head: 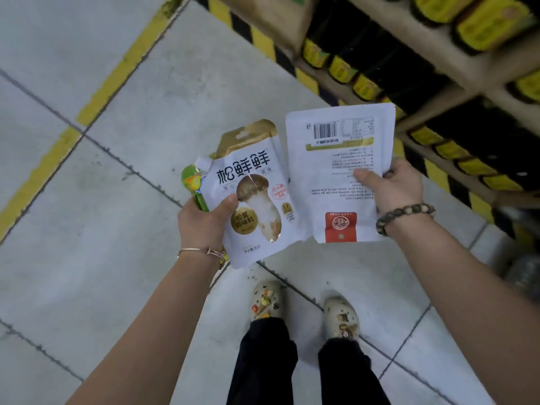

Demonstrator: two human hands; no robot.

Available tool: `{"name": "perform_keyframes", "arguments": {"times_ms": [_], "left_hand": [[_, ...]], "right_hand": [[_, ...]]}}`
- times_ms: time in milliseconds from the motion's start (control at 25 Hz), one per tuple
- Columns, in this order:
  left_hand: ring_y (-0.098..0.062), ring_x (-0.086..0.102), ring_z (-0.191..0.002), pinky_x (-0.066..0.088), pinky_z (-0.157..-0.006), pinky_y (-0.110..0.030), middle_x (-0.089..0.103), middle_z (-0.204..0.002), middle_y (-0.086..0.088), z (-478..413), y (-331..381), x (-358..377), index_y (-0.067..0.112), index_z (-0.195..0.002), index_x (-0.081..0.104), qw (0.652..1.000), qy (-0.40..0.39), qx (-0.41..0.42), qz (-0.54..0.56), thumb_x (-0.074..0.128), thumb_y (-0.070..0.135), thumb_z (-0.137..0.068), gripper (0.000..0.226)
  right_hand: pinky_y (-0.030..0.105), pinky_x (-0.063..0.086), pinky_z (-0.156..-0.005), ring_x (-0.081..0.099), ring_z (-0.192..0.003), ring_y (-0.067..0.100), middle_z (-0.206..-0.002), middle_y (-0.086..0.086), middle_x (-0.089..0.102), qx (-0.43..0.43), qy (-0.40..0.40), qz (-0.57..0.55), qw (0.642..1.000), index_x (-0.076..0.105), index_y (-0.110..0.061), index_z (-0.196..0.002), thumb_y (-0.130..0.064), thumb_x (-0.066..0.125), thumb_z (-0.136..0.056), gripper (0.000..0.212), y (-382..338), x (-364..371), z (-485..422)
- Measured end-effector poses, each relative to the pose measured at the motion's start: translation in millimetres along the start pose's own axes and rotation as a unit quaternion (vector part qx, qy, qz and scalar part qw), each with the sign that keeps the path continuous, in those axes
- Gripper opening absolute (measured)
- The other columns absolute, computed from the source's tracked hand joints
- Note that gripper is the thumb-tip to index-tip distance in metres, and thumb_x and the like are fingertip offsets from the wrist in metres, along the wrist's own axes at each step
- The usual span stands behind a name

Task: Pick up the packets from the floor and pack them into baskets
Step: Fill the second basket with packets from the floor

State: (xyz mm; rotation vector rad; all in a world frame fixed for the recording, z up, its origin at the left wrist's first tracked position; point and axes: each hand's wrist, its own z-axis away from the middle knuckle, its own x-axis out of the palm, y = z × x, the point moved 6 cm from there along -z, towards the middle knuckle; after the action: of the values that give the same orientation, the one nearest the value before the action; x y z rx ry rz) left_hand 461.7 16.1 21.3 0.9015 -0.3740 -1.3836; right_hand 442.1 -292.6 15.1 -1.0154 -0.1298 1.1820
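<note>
My left hand (pixel 204 220) grips a white mushroom-seasoning packet (pixel 257 182) with a gold top, front side up, thumb pressed on its face. A green packet (pixel 194 185) is partly hidden behind it in the same hand. My right hand (pixel 393 187) holds a second white packet (pixel 336 173) back side up, showing a barcode and a red square, thumb on its printed text. Both packets are held at waist height above the floor, side by side and nearly touching. No basket is in view.
Grey tiled floor (pixel 102 214) with yellow line markings (pixel 38 176). A shelf unit (pixel 438 92) with dark yellow-labelled bottles runs along the right, edged by a black-and-yellow hazard strip (pixel 263 36). My feet in pale decorated clogs (pixel 264 299) stand below the packets.
</note>
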Motion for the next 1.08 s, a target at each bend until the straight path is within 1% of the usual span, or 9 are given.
{"name": "perform_keyframes", "arguments": {"times_ms": [120,280,400,480,560,720,840,1000,1080], "left_hand": [[-0.004,0.063,-0.066,0.053,-0.056,-0.019,0.066,-0.085,0.001,35,11,45,0.013,-0.095,0.064,0.997,-0.06,0.018,-0.039,0.073,0.007,-0.077,0.021],[-0.017,0.067,-0.076,0.054,-0.068,-0.031,0.069,-0.087,0.0,92,11,115,0.019,-0.086,0.065,0.988,-0.133,0.037,-0.07,0.078,0.012,-0.068,0.023],[-0.009,0.066,-0.07,0.053,-0.064,-0.027,0.068,-0.083,0.006,143,7,168,0.016,-0.092,0.065,0.974,-0.187,0.061,-0.111,0.074,0.006,-0.075,0.021],[0.001,0.064,-0.062,0.053,-0.059,-0.02,0.067,-0.079,0.011,184,4,205,0.018,-0.09,0.064,0.961,-0.231,0.083,-0.129,0.072,0.004,-0.077,0.02],[0.002,0.063,-0.063,0.054,-0.059,-0.019,0.065,-0.078,0.012,227,-5,240,0.019,-0.088,0.063,0.948,-0.266,0.098,-0.148,0.072,0.003,-0.077,0.021],[0.0,0.064,-0.068,0.054,-0.064,-0.022,0.065,-0.08,0.014,317,-29,303,0.026,-0.082,0.062,0.919,-0.331,0.108,-0.184,0.071,0.002,-0.077,0.026],[0.007,0.064,-0.064,0.053,-0.06,-0.014,0.066,-0.081,0.016,380,-42,341,0.027,-0.084,0.064,0.899,-0.375,0.118,-0.194,0.069,0.0,-0.079,0.028],[0.005,0.066,-0.071,0.054,-0.066,-0.013,0.068,-0.087,0.014,461,-54,392,0.023,-0.092,0.067,0.86,-0.427,0.147,-0.237,0.067,-0.002,-0.08,0.028],[0.004,0.066,-0.072,0.054,-0.065,-0.013,0.068,-0.088,0.013,499,-60,419,0.023,-0.093,0.066,0.836,-0.458,0.161,-0.254,0.068,-0.003,-0.079,0.029]], "right_hand": [[0.036,0.057,-0.072,0.068,-0.08,0.017,-0.093,0.002,0.068,0.023,0.062,-0.048,0.997,0.06,-0.004,-0.108,-0.011,0.075,-0.078,0.035,23,-73,12],[0.036,0.055,-0.077,0.066,-0.085,0.018,-0.095,0.0,0.067,0.044,0.154,-0.113,0.981,0.056,-0.011,-0.103,-0.01,0.074,-0.078,0.03,56,-171,36],[0.034,0.054,-0.077,0.066,-0.085,0.017,-0.096,0.0,0.066,0.062,0.216,-0.159,0.961,0.055,-0.013,-0.102,-0.008,0.073,-0.079,0.03,86,-243,58],[0.033,0.054,-0.075,0.066,-0.087,0.019,-0.099,0.003,0.066,0.067,0.254,-0.168,0.95,0.054,-0.013,-0.095,-0.009,0.074,-0.078,0.026,105,-293,70],[0.03,0.053,-0.072,0.065,-0.085,0.018,-0.099,0.005,0.066,0.073,0.3,-0.166,0.937,0.054,-0.015,-0.086,-0.01,0.075,-0.078,0.023,126,-344,87],[0.016,0.048,-0.054,0.057,-0.065,0.006,-0.083,0.001,0.061,0.09,0.384,-0.201,0.897,0.057,-0.011,-0.091,-0.013,0.073,-0.079,0.02,173,-437,133],[0.023,0.044,-0.053,0.052,-0.059,0.009,-0.075,0.003,0.057,0.119,0.447,-0.23,0.856,0.053,-0.017,-0.075,-0.016,0.074,-0.078,0.022,208,-494,165],[0.024,0.043,-0.059,0.055,-0.065,0.017,-0.08,0.007,0.06,0.165,0.51,-0.268,0.801,0.061,-0.005,-0.094,-0.018,0.074,-0.079,0.024,250,-565,205],[0.023,0.044,-0.056,0.056,-0.063,0.015,-0.08,0.007,0.061,0.169,0.527,-0.282,0.784,0.06,-0.003,-0.097,-0.016,0.072,-0.08,0.024,267,-596,220]]}}
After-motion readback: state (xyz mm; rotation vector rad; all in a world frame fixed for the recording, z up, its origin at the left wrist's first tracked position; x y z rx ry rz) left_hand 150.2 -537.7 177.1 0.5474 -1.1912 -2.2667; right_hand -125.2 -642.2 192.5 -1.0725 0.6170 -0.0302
